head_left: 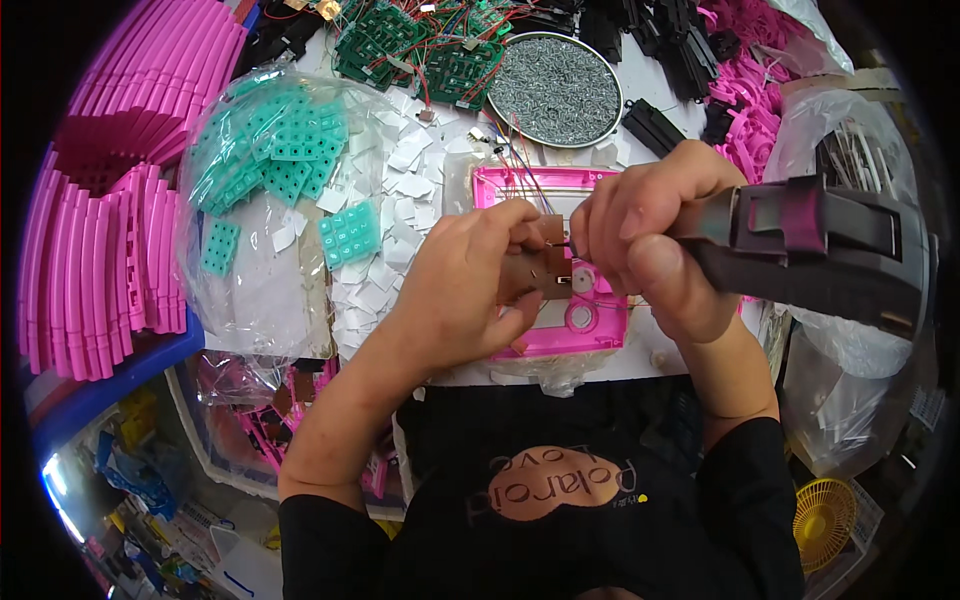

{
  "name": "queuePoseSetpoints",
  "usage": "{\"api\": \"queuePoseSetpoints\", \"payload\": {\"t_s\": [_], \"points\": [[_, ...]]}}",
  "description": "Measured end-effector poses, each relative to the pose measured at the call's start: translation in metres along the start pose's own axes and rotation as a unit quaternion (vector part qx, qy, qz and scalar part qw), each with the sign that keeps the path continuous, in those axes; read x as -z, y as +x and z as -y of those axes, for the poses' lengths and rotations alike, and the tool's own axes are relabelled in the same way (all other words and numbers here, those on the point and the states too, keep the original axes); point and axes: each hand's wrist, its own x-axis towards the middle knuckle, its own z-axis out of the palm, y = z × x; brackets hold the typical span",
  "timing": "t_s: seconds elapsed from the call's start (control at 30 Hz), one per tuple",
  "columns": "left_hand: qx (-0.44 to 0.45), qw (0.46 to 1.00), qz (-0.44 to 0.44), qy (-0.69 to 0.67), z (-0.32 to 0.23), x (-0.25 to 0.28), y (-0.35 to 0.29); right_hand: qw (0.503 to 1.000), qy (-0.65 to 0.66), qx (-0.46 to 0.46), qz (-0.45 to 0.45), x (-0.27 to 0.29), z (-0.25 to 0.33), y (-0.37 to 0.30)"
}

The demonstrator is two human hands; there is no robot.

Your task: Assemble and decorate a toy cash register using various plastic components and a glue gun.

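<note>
Brown board [556, 262] is lying between the nearer left hand [452, 275], curling over it, and the right hand [655, 240], gripping a black handheld tool [830, 262].

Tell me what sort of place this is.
Most likely an electronics assembly workbench: green circuit boards trailing wires, a heap of small metal screws in a round tray, and many matching pink plastic parts stacked at the left.

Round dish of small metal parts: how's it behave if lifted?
The round dish is probably heavy for its size, being packed with small metal parts. Those look loose and heaped together, so tilting would likely spill some.
</note>
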Motion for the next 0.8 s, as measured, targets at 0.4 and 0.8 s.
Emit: {"api": "queuePoseSetpoints", "payload": {"t_s": [0.4, 0.8], "points": [[-0.045, 0.997, 0.035, 0.044, 0.011, -0.001, 0.003, 0.994, -0.101, -0.023, 0.034, 0.004, -0.007, 0.005], [0.026, 0.999, -0.026, 0.026, 0.005, -0.01, 0.004, 1.0, -0.001, -0.022, 0.007, -0.009, 0.011, 0.006]]}}
